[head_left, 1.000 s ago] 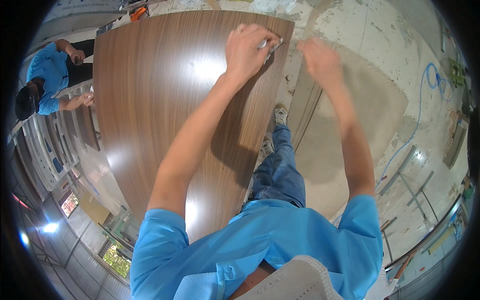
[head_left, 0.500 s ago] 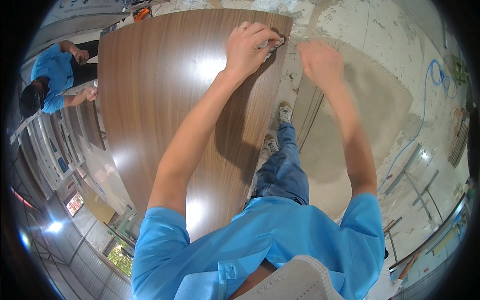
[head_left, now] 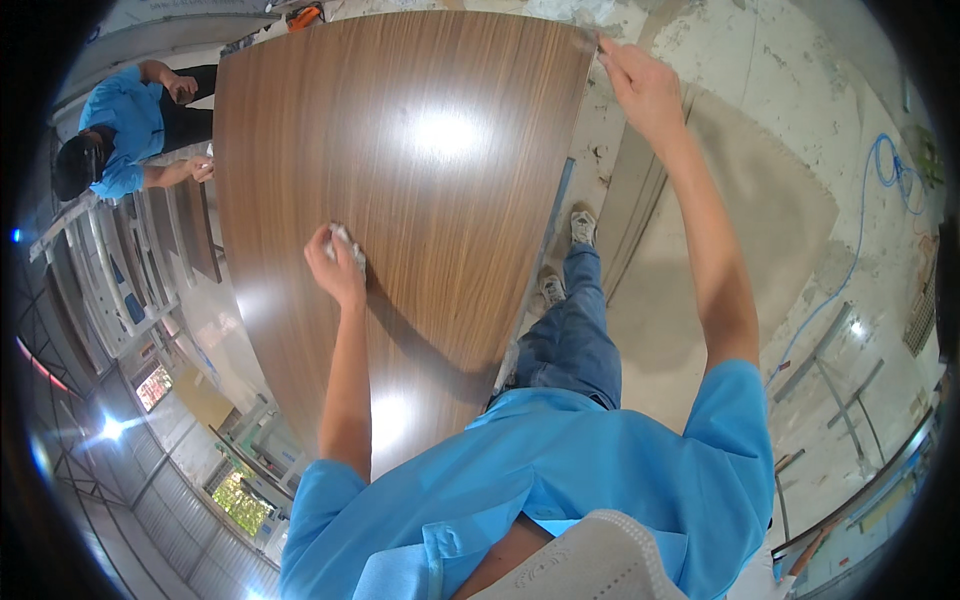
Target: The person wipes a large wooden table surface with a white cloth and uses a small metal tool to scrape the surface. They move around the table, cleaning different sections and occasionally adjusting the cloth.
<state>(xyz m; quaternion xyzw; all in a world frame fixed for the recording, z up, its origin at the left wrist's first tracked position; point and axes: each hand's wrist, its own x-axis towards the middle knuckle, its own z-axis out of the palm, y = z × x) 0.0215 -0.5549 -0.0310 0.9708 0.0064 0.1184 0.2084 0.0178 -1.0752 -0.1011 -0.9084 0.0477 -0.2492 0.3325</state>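
A large wood-grain panel (head_left: 470,220) lies flat in front of me, its surface glossy with reflected light. On its left-middle part, my left hand (head_left: 334,268) is closed around a crumpled white rag (head_left: 347,243), which rests against the surface. At the panel's far right corner is my right hand (head_left: 645,92), with thumb and fingers pinched together. Something small and dark shows at those fingertips, too blurred to name.
Beyond the panel's left edge a co-worker in a blue shirt (head_left: 125,125) has one hand at that edge. Metal racks (head_left: 110,260) stand below there. A brown sheet (head_left: 730,240) lies on the floor to my right, and a blue hose (head_left: 840,280) runs farther right.
My left hand has swept from the far right corner back toward me and leftward with the rag. My right hand has moved up and left to that corner.
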